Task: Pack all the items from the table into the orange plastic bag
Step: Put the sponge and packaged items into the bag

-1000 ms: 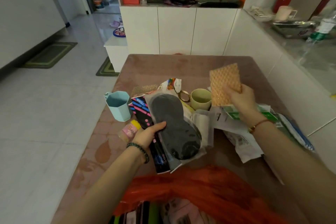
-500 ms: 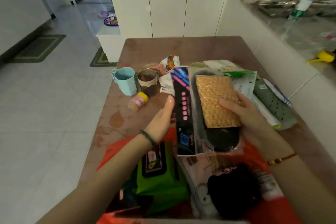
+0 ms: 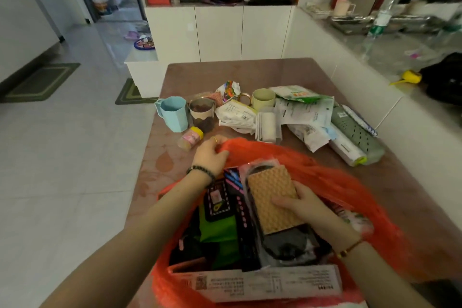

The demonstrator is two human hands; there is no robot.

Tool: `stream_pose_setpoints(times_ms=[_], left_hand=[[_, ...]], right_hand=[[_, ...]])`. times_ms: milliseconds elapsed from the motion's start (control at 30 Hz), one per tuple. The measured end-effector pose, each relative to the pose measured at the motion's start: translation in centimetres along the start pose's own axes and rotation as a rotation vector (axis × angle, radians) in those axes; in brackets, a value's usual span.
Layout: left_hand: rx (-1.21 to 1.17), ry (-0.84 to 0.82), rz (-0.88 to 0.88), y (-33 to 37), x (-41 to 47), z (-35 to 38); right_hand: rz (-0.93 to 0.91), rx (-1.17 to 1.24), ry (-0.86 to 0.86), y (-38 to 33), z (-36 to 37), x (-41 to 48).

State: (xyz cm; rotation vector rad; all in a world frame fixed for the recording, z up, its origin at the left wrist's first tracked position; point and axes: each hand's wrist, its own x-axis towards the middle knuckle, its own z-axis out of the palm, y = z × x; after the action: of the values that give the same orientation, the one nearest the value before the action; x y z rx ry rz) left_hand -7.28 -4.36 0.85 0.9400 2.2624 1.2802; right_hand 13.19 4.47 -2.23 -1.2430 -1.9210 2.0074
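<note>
The orange plastic bag (image 3: 332, 177) lies open at the table's near edge with packets inside. My left hand (image 3: 211, 155) grips the bag's far left rim and holds it up. My right hand (image 3: 305, 205) holds an orange waffle-textured sponge (image 3: 273, 197) pressed on a clear packet with a black eye mask (image 3: 287, 242), both down inside the bag mouth. A black packet with pink stripes (image 3: 236, 197) lies beside them, next to a green pack (image 3: 220, 230). A white box (image 3: 265, 282) sits at the bag's near side.
On the brown table (image 3: 287, 70) beyond the bag stand a blue cup (image 3: 173, 112), a brown jar (image 3: 202, 114), a small yellow-capped bottle (image 3: 190, 137), a pale green mug (image 3: 262, 99), crumpled white packets (image 3: 237, 115), a white roll (image 3: 268, 122) and a green perforated case (image 3: 357, 132). A counter runs along the right.
My left hand let go of the packets and took hold of the bag's rim. My right hand lowered the sponge and eye-mask packet into the bag.
</note>
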Motion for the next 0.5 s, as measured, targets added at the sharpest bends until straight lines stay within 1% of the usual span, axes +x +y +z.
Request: stream_pose_setpoints(times_ms=[67, 100, 233, 267, 300, 333, 367, 433, 467, 500], left_hand=[[-0.054, 0.021, 0.006, 0.1, 0.2, -0.2], [-0.067, 0.023, -0.001, 0.1, 0.2, -0.4], [-0.216, -0.005, -0.047, 0.1, 0.5, -0.4], [-0.244, 0.008, -0.056, 0.1, 0.7, -0.4], [-0.257, 0.017, -0.056, 0.1, 0.9, -0.4], [-0.255, 0.021, -0.055, 0.2, 1.0, -0.4], [-0.242, 0.016, -0.046, 0.3, 1.1, -0.4], [-0.22, -0.026, -0.028, 0.1, 1.3, -0.3], [-0.21, -0.058, -0.016, -0.1, 1.4, -0.3], [-0.205, -0.093, -0.013, -0.3, 1.3, -0.4]], right_hand=[[-0.014, -0.151, -0.083, -0.4, 0.7, 0.5], [0.013, -0.194, -0.148, -0.5, 0.6, 0.6], [0.205, -0.241, -0.46, -1.1, -1.9, 0.4], [0.249, -0.231, -0.523, -1.2, -2.5, 0.5], [0.269, -0.208, -0.551, -1.4, -3.0, 0.6], [0.26, -0.178, -0.522, -1.6, -3.2, 0.9], [0.206, -0.161, -0.413, -1.4, -3.2, 1.4], [0.04, -0.133, -0.03, -0.8, -2.6, 3.0], [-0.028, -0.112, 0.129, -0.6, -2.0, 3.7], [-0.074, -0.101, 0.195, -0.6, -1.4, 4.3]])
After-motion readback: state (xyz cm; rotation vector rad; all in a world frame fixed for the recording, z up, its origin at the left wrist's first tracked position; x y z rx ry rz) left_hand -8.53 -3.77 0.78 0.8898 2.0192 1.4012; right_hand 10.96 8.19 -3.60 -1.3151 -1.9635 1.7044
